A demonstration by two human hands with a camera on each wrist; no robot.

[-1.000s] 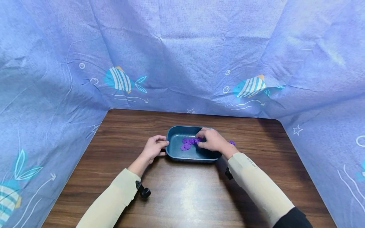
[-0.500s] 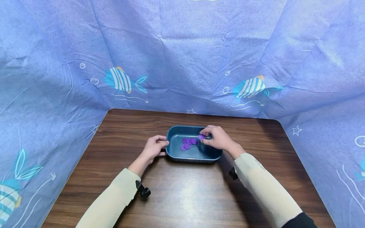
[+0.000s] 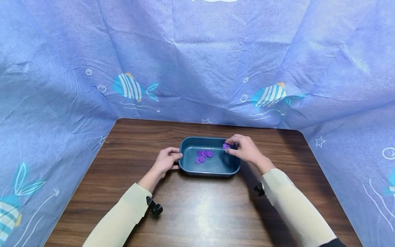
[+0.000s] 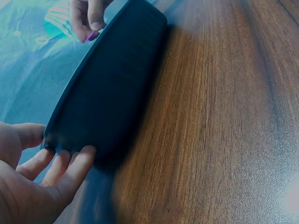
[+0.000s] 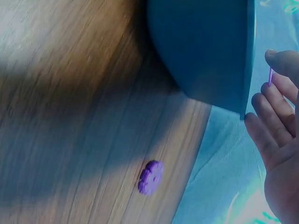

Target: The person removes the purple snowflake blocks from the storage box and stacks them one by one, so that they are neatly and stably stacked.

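A dark teal rectangular tub (image 3: 210,173) stands on the table. My left hand (image 3: 166,161) grips its left end, thumb at the rim and fingers against the outer wall (image 4: 103,88) in the left wrist view. Several purple flower-shaped discs (image 3: 202,157) lie in a cluster on the tub's floor, left of its middle. Over the tub's right end, my right hand (image 3: 245,149) pinches one purple notched disc (image 3: 226,146) between thumb and fingers. That disc appears edge-on (image 5: 270,77) in the right wrist view.
A purple flower-shaped piece (image 5: 151,178) rests on the brown wood table (image 3: 197,212) outside the tub, in the right wrist view; the right hand or arm hides it in the head view. A blue fish-patterned cloth (image 3: 197,61) hangs behind the table.
My right hand has lifted one purple disc off the cluster and carried it rightward to the tub's right end. My left hand and the tub have stayed in place.
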